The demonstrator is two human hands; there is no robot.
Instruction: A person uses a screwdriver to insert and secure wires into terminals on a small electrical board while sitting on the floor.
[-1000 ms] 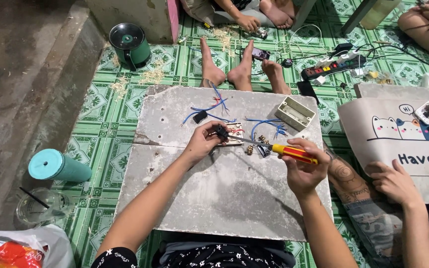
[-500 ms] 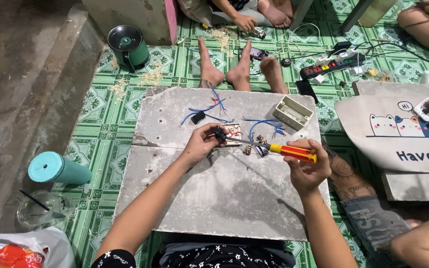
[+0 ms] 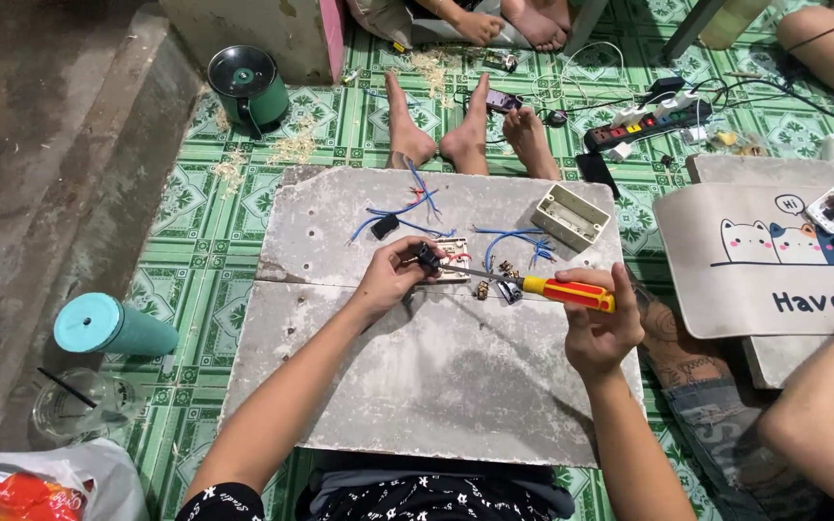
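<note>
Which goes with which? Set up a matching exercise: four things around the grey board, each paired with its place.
1 screwdriver
2 teal tumbler
3 pale junction box
4 small black part

a on the tiled floor, left of the board
b in the left hand
c in the right hand
d on the board's far right corner

Pairs: 1-c, 2-a, 3-d, 4-b

Home floor workshop: green tiles (image 3: 195,193), wiring (image 3: 407,207)

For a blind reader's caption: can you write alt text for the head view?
A person's left hand pinches a small black part while the right hand aims a red-and-yellow screwdriver at it, over a grey board strewn with blue wires.
</note>
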